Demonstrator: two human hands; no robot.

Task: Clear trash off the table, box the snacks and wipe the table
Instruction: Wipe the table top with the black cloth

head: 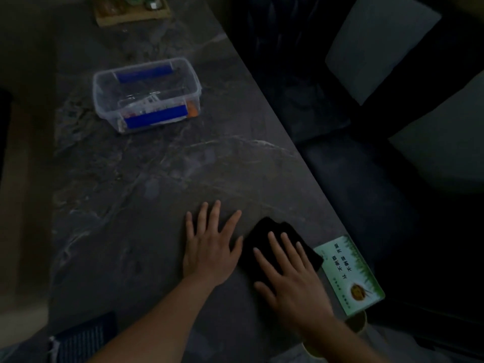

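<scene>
The scene is dim. A black cloth [269, 229] lies on the dark marbled table [131, 205] near its right edge. My right hand [290, 279] presses flat on the cloth with fingers spread. My left hand [209, 247] rests flat on the bare table just left of the cloth, fingers apart, holding nothing. A clear plastic box [146, 94] with blue latches stands farther back on the left; several snack packets lie inside it. A curved wet streak shows on the table between the box and my hands.
A green printed card [351, 273] lies at the table's right edge beside the cloth. A wooden tray [131, 14] with items sits at the far end. A dark chair [340, 153] stands right of the table. A striped dark object [83, 339] is at the bottom left.
</scene>
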